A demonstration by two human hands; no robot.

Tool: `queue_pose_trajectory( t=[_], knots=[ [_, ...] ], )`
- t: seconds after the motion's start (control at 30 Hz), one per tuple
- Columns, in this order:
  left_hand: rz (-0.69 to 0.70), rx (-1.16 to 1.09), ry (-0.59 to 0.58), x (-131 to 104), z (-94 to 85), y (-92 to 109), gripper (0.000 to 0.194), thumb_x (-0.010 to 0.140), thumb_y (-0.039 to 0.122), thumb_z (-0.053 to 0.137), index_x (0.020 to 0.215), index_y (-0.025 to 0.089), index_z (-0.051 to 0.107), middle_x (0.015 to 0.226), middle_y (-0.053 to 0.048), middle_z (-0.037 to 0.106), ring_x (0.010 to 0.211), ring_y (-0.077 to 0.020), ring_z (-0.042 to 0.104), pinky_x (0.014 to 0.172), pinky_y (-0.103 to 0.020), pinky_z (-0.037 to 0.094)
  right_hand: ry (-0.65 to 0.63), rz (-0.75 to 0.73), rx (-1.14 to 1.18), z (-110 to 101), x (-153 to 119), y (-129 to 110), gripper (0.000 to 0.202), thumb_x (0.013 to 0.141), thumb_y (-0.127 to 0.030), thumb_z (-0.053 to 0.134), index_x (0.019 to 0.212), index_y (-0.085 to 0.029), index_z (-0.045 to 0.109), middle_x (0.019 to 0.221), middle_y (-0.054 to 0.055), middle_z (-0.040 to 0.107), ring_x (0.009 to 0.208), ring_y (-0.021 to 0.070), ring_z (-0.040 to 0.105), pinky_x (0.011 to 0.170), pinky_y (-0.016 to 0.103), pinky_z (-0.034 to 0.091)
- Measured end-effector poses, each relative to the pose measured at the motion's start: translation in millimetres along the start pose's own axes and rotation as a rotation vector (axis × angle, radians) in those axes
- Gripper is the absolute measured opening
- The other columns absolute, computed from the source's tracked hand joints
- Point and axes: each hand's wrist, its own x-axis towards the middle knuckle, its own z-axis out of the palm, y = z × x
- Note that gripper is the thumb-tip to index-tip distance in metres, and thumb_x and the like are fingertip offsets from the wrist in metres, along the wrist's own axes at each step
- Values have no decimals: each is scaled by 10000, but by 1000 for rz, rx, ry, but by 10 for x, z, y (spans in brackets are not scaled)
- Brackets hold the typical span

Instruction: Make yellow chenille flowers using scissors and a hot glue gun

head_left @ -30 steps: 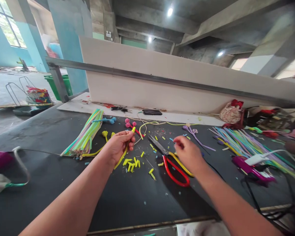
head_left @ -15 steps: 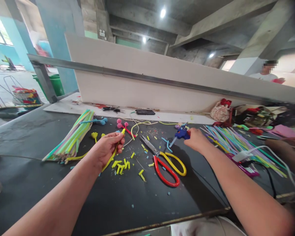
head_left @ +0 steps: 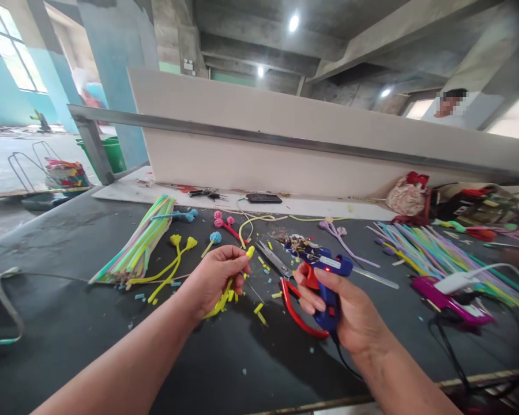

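Observation:
My left hand [head_left: 225, 274] pinches a yellow pipe cleaner [head_left: 250, 252], its small tip poking up past the fingertips and its stem running down below the palm. In my right hand [head_left: 346, 300] is a blue hot glue gun [head_left: 324, 265] with a red trigger, its fingers wrapped round the handle. A clear glue stick [head_left: 378, 278] sticks out of its back, and the nozzle points left toward the yellow tip, apart from it. Under the glue gun lie scissors [head_left: 292, 308] with a red handle, partly hidden. Yellow cut bits [head_left: 259, 314] are scattered between the hands.
A bundle of pastel pipe cleaners [head_left: 138, 245] lies left, another [head_left: 441, 253] right. Yellow [head_left: 173, 268], pink [head_left: 229, 225] and lilac [head_left: 341, 236] flower stems lie about. A purple power strip [head_left: 454, 302] with cables sits at right. A phone [head_left: 263, 198] lies by the back board. A person [head_left: 450, 109] is beyond it.
My right hand has picked up the glue gun and brought it left and nearer, above the scissors. My left hand, still holding the yellow pipe cleaner, appears farther right as the view shifts.

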Motion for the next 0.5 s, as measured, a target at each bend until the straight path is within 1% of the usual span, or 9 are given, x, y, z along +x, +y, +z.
queue_pose_trajectory(
  t=[0.1,0.17,0.23,0.3,0.4,0.5],
  knots=[
    [45,29,39,5,59,-56,221,741,302,658,701,138,514,615,6,572,409,-50,456,399,-184,410,20,-46,-123,13,-33,65,164,714,-302,667,784,-155,675,723,15,596,436,45,386,465,214,349],
    [61,31,60,16,76,-80,220,739,303,660,709,131,529,604,3,578,410,-52,472,417,-189,431,48,-89,-228,27,-75,81,184,717,-319,680,804,-156,670,643,3,579,453,62,415,481,216,353],
    [67,8,71,24,85,-87,215,731,299,670,731,126,542,607,-1,587,439,-59,495,462,-207,473,83,-131,-387,45,-121,91,205,731,-355,676,788,-158,660,550,-16,530,478,86,437,507,226,369],
    [60,-22,82,22,96,-81,218,718,293,683,748,123,549,616,-7,595,473,-66,510,509,-232,508,135,-150,-582,65,-158,103,233,728,-394,674,737,-164,636,499,-28,492,492,107,448,516,241,379],
    [44,-32,95,7,117,-63,218,703,278,694,754,120,552,641,-19,612,501,-73,529,541,-250,525,225,-111,-766,98,-176,129,254,694,-421,679,678,-183,591,506,-19,514,503,140,483,492,265,397],
    [38,-16,88,-4,131,-57,211,693,265,697,739,117,553,645,-22,617,492,-78,539,530,-245,516,286,-88,-823,125,-155,167,225,654,-384,691,703,-200,572,607,13,598,583,184,568,529,293,457]
  ],
)
